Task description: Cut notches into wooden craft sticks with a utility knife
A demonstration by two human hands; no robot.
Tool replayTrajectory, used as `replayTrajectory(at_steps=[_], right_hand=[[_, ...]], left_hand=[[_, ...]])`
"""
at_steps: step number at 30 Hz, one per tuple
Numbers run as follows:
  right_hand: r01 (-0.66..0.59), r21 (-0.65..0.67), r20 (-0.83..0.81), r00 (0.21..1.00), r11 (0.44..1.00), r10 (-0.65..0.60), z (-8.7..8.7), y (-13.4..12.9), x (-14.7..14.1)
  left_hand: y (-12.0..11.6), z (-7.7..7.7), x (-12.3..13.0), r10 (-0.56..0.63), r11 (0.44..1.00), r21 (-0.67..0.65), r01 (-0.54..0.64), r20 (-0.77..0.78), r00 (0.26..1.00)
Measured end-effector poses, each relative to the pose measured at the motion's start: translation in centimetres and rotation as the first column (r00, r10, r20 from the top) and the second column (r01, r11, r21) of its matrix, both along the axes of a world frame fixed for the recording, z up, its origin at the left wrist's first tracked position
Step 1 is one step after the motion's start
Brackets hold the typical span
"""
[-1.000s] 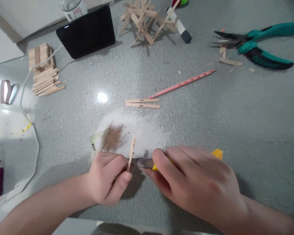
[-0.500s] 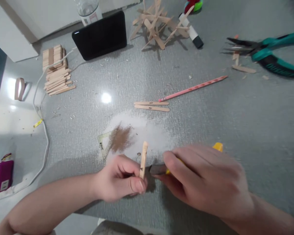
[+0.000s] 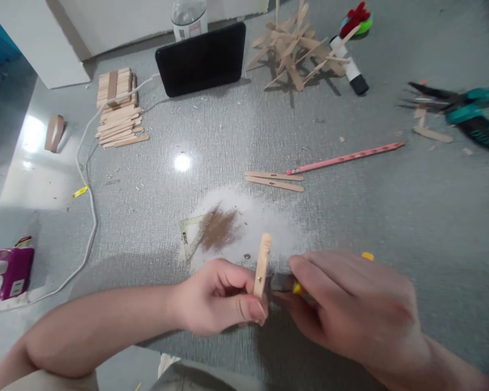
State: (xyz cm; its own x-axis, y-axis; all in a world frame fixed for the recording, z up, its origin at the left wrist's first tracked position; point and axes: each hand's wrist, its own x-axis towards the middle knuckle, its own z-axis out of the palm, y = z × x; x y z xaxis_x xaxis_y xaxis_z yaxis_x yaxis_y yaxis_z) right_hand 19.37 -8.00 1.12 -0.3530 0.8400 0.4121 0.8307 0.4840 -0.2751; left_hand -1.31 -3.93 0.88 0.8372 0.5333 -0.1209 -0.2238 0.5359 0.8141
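Observation:
Between thumb and fingers, my left hand [image 3: 218,298] pinches a wooden craft stick [image 3: 262,265] that stands up from the grip. A small dark notch or hole shows partway along the stick. My right hand [image 3: 356,307] is wrapped round a yellow utility knife [image 3: 283,282]; its blade end points left, close beside the stick. Whether the blade touches the stick I cannot tell. Most of the knife's handle is hidden in the palm. Beyond the hands lie two craft sticks [image 3: 275,183] with dark slots at their middles, by a pink pencil [image 3: 346,158].
White and brown dust [image 3: 220,228] surrounds a clear set square [image 3: 187,236]. Farther back are bundled craft sticks [image 3: 116,89], a black phone [image 3: 201,61], a stick construction [image 3: 291,46] and a glue stick [image 3: 350,68]. Pliers [image 3: 464,108] lie right; a white cable [image 3: 90,217] runs left.
The camera view has swung, so the table's things appear farther right. Both hands keep their holds; the knife tip remains beside the stick.

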Motion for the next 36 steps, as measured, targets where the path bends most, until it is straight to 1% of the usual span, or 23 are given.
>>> replayTrajectory(at_steps=[3, 7, 12, 15, 23, 28, 32, 36], right_hand=[[0.009, -0.009, 0.005, 1.000, 1.000, -0.009, -0.1, 0.0, -0.1], [-0.041, 0.008, 0.030, 0.999, 0.999, 0.041, 0.0, 0.4, 0.4], [-0.068, 0.072, 0.067, 0.996, 0.995, 0.063, 0.5, 1.0, 1.2], [-0.079, 0.085, 0.090, 0.993, 0.993, 0.072, 0.7, 1.0, 1.2], [0.012, 0.063, 0.049, 0.999, 0.998, -0.016, 0.5, -0.1, 0.3], [0.049, 0.081, 0.051, 0.997, 0.996, -0.053, 0.9, -0.3, 0.0], [0.089, 0.103, 0.092, 0.991, 0.991, -0.098, 1.7, -0.7, -0.1], [0.116, 0.091, 0.181, 0.975, 0.989, -0.131, 2.6, -1.5, -0.1]], left_hand=[[0.0, -0.1, 0.0, 0.013, 1.000, 0.015, -0.014, 0.006, 1.000], [0.1, -0.2, 0.0, -0.014, 1.000, 0.026, 0.014, 0.007, 1.000], [0.2, -0.3, -0.3, -0.053, 0.998, 0.031, 0.054, -0.026, 0.998], [0.1, -0.4, -0.4, -0.065, 0.997, 0.036, 0.066, -0.038, 0.997], [0.0, -0.6, -0.3, -0.016, 0.995, 0.096, 0.021, -0.053, 0.998], [0.0, -0.5, -0.3, 0.004, 0.991, 0.136, 0.009, -0.093, 0.996], [0.0, -0.5, -0.3, 0.013, 0.984, 0.176, 0.011, -0.139, 0.990], [0.0, -0.5, -0.4, 0.006, 0.976, 0.213, 0.035, -0.193, 0.981]])
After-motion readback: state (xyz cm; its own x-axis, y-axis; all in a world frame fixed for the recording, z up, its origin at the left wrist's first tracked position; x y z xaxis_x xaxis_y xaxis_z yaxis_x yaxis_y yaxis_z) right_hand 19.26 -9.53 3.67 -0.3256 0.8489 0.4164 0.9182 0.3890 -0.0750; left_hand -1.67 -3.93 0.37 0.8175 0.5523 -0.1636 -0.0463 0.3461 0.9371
